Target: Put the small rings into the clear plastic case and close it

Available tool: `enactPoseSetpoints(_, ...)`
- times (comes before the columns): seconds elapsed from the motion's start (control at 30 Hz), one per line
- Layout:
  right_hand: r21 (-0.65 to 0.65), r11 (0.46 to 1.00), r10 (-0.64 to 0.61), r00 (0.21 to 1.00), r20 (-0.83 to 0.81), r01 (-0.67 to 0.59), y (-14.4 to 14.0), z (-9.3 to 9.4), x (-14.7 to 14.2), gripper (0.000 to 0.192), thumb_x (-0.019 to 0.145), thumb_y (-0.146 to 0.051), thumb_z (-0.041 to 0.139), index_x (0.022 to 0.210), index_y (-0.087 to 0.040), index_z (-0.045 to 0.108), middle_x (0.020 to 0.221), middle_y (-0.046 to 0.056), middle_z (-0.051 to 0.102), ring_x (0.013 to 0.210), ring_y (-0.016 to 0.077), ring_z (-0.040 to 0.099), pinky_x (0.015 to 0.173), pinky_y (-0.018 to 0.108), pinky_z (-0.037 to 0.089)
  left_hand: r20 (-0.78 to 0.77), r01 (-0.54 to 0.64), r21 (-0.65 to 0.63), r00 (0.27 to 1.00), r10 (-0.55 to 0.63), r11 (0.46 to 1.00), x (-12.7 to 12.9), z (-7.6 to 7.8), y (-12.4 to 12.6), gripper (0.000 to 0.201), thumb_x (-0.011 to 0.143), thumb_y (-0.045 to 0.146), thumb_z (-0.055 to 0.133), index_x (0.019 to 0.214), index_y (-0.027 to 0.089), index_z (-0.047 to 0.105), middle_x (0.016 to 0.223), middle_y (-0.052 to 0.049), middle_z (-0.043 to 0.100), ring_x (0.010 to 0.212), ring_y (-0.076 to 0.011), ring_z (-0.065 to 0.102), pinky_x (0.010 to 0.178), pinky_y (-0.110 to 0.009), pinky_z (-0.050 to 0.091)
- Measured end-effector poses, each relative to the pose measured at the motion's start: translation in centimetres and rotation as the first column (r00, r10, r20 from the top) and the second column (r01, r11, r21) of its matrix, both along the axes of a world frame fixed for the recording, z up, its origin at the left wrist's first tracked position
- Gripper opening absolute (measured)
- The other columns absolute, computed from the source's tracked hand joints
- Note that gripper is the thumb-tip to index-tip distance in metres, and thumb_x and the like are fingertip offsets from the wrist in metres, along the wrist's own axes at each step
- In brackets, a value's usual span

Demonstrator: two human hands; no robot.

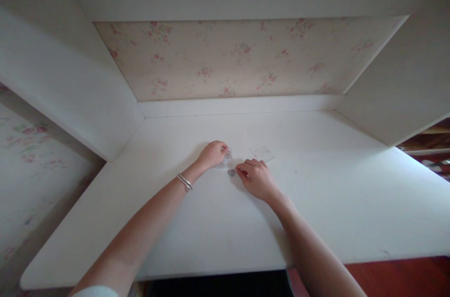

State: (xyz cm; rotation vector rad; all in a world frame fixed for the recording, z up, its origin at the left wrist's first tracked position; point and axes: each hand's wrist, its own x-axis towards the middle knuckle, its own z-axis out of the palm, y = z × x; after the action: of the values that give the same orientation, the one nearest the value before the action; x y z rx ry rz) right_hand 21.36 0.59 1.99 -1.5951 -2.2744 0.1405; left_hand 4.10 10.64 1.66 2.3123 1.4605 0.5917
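Near the middle of the white desk, my left hand (213, 154) is closed in a pinch at a small clear plastic box (227, 163). A tiny greyish item shows by its fingertips, too small to name. My right hand (258, 179) has its thumb and forefinger pressed together, and whatever they may hold is too small to see. Just left of those fingertips, a small dark grey coiled or ring-shaped piece (231, 172) lies on the desk. Beyond the right hand a flat clear plastic piece (262, 152), like a lid, lies on the surface.
The white desk (197, 231) has a low back ledge (242, 105) and tall white side panels at left (77, 72) and right (397, 86). Flowered wallpaper (218, 60) covers the wall behind. A dark speck (296, 172) lies right of my right hand.
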Motion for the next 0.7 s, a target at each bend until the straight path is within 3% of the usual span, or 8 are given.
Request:
enactPoseSetpoints(0.17, -0.026, 0.999, 0.019, 1.000, 0.016, -0.019, -0.1, 0.0, 0.0, 0.023, 0.090, -0.030, 0.045, 0.094, -0.027, 0.067, 0.083, 0.002, 0.065, 0.084, 0.0167, 0.054, 0.074, 0.029, 0.029, 0.134, -0.039, 0.055, 0.991, 0.032, 0.998, -1.2, 0.6, -1.8, 0.023, 0.086, 0.031, 0.047, 0.090, 0.018, 0.066, 0.092, -0.005, 0.069, 0.084, -0.0160, 0.061, 0.078, -0.025, 0.046)
enactPoseSetpoints(0.33, -0.025, 0.998, 0.055, 0.998, 0.028, -0.054, -0.1, -0.2, -0.4, 0.021, 0.088, -0.032, 0.049, 0.096, -0.027, 0.067, 0.084, 0.002, 0.064, 0.085, 0.0161, 0.054, 0.074, 0.028, 0.030, 0.212, -0.023, -0.002, 0.977, 0.023, 1.000, -3.0, 1.0, -5.4, 0.025, 0.087, 0.034, 0.046, 0.092, 0.018, 0.065, 0.091, -0.004, 0.068, 0.083, -0.0156, 0.061, 0.076, -0.025, 0.046)
enactPoseSetpoints(0.5, 0.010, 0.996, 0.085, 0.996, 0.012, -0.085, 0.0, -0.6, -0.9, 0.021, 0.089, -0.028, 0.049, 0.093, -0.030, 0.069, 0.079, 0.001, 0.063, 0.081, 0.0150, 0.053, 0.071, 0.028, 0.029, 0.242, 0.029, -0.080, 0.970, -0.009, 0.996, -3.5, -0.2, -8.3, 0.024, 0.087, 0.033, 0.046, 0.091, 0.018, 0.065, 0.090, -0.005, 0.067, 0.084, -0.0159, 0.061, 0.078, -0.025, 0.046)
enactPoseSetpoints(0.7, 0.014, 0.995, 0.097, 0.995, -0.022, -0.097, 0.2, -0.8, -1.0, 0.021, 0.089, -0.024, 0.048, 0.090, -0.026, 0.069, 0.080, 0.001, 0.063, 0.082, 0.0143, 0.054, 0.075, 0.028, 0.031, 0.200, 0.049, -0.072, 0.979, -0.034, 0.996, -3.6, -1.3, -8.6, 0.020, 0.087, 0.027, 0.047, 0.089, 0.019, 0.064, 0.092, -0.004, 0.067, 0.086, -0.0164, 0.060, 0.079, -0.026, 0.046)
